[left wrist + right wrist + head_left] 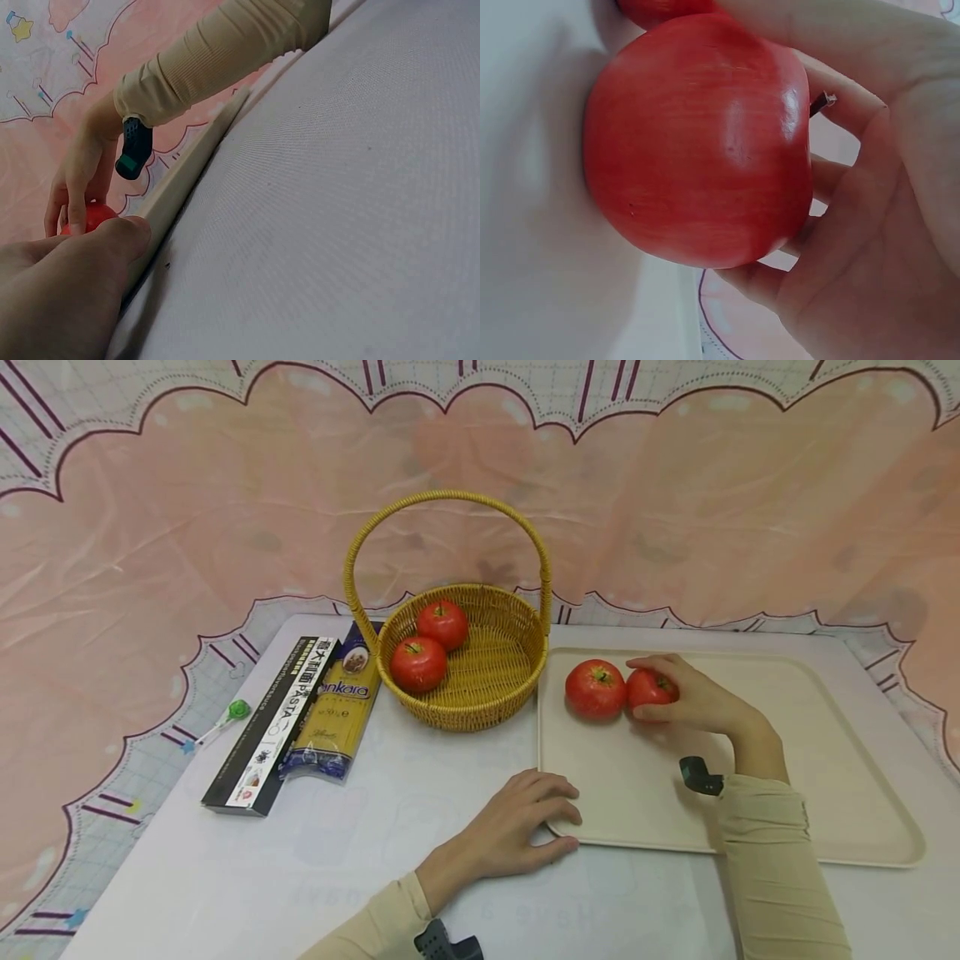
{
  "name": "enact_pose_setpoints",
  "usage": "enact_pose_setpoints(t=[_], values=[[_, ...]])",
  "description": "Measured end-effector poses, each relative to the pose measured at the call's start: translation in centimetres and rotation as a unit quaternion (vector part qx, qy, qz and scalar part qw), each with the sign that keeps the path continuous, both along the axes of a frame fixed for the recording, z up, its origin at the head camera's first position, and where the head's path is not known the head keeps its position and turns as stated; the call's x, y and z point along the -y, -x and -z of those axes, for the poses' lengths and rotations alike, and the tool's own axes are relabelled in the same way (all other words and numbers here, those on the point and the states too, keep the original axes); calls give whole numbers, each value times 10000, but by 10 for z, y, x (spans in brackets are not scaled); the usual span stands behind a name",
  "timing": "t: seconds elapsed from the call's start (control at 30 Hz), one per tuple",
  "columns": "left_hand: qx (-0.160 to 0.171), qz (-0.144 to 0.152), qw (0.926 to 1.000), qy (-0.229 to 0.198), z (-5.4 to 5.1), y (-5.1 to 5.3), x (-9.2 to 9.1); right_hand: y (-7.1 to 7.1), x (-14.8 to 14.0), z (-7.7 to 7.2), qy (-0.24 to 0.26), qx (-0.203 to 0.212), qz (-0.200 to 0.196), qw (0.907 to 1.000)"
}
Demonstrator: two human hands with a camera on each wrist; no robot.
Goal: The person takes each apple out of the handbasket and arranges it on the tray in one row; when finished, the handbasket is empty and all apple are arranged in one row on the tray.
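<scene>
L sleeve [367,928], nearest in head view, led to L hand [517,827]: fingers loosely spread at tray [810,777] rim, approx. 8 o'clock, nothing held. R hand [696,697] had apple 1 [649,690] between thumb and fingers, on tray; apple 2 [596,691] was adj. at its 9 o'clock. Basket [491,689] held apple 3 [418,664] and apple 4 [442,625], approx. 8 and 11 o'clock. L-wrist view showed R hand at 9 o'clock, over apple 1; L fingers were mostly hidden. R-wrist view showed thumb and fingers curled round apple 1, stem [823,103] at 2 o'clock. Status (est.): work appeared part done; 2 pcs. were basketed, 2 pcs. on tray, release of apple 1 outstanding.
</scene>
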State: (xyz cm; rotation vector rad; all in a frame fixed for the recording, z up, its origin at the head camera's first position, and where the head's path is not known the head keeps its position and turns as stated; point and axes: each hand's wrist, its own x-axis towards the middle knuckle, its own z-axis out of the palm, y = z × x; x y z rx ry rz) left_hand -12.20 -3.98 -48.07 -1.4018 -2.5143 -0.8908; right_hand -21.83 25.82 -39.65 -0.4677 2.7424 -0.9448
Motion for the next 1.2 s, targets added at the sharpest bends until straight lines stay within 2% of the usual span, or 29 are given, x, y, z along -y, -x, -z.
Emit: enact_pose_setpoints(t=[0.13, 0.3, 0.4, 0.67, 0.87, 0.97, 1.1, 1.2], values=[[-16, -19, 10000, 12, -1, 1, 1, 2, 2, -3, -17, -103, 32, 9999], [-29, -46, 10000, 41, 0, 2, 3, 7, 8, -4, 198, -658, 93, 9976], [-62, -68, 9999, 41, 0, 3, 4, 11, 15, -4, 447, -993, 135, 9940], [-171, -58, 9998, -16, 3, 2, 6, 16, 42, -4, 1060, -1652, -184, 9804], [-147, -9, 9999, 12, 2, 2, 3, 19, 62, -3, 1387, -2164, -662, 9641], [-169, -1, 9999, 18, 1, 1, 2, 22, 74, -2, 1506, -2212, -984, 9585], [-237, 10, 9997, 28, 1, 1, 1, 24, 92, -2, 1339, -2253, -1272, 9566], [-254, 3, 9997, 54, 2, 1, 1, 29, 105, -4, 1208, -2472, -1578, 9483]])
